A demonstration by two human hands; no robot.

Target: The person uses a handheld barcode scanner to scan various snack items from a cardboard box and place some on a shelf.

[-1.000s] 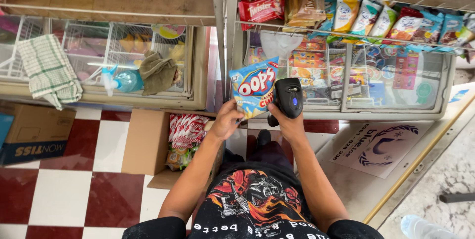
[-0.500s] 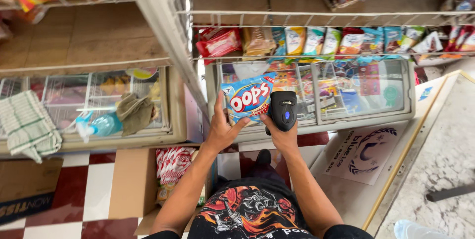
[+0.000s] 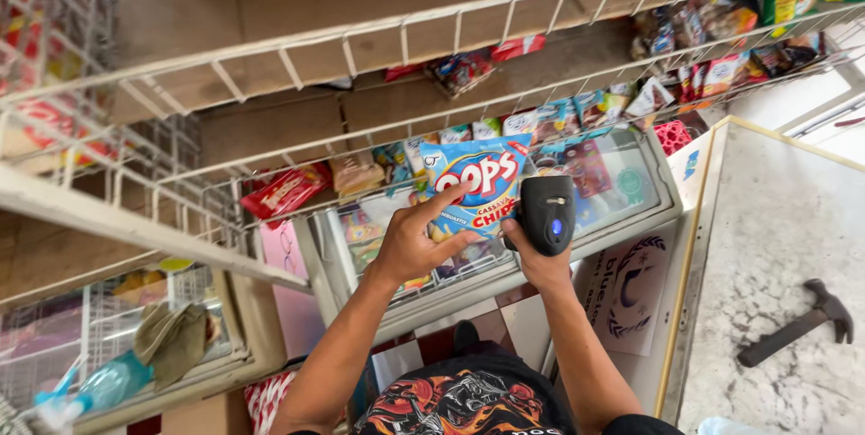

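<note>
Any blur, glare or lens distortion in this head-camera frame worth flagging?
Head view: the wire shelf rails bow like wide-angle distortion; the near rack at left is soft; glare whitens the stone floor at right; the chip bag, the scanner and both hands stay sharp.

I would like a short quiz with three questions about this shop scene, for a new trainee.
1. True or false: the left hand holds a blue snack bag.
2. What does the right hand hold? A) black handheld scanner B) spray bottle C) hammer
3. What tool lies on the stone floor at the right?

Key: 1 true; 2 A; 3 a hammer.
</note>
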